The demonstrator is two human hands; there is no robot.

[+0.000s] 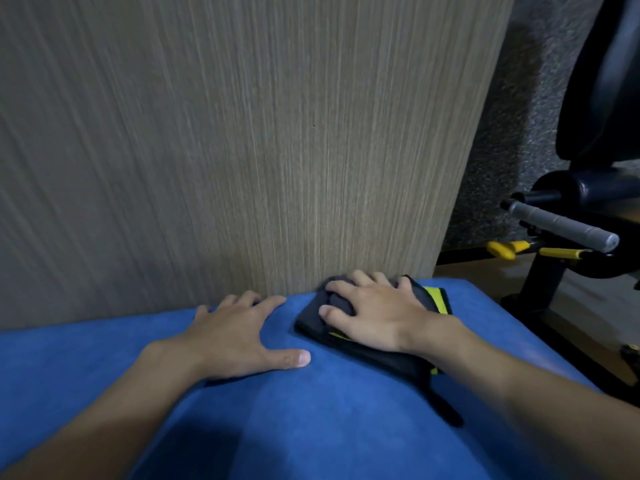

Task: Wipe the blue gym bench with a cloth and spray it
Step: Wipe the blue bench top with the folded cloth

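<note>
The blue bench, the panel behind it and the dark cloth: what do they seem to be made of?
Blue bench: soft matte upholstery, perhaps suede-like fabric; no gloss, faint nap shading. Panel: probably wood-grain laminate or veneer; fine vertical streaks, matte. Dark cloth: soft textile with yellow parts; it bunches in folds.

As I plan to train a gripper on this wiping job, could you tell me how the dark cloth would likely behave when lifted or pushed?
Probably floppy: the cloth bunches up between the fingers of the right hand, and a loose tail trails behind it. It likely drags rather than slides on the bench, whose blue cover looks napped.
</note>
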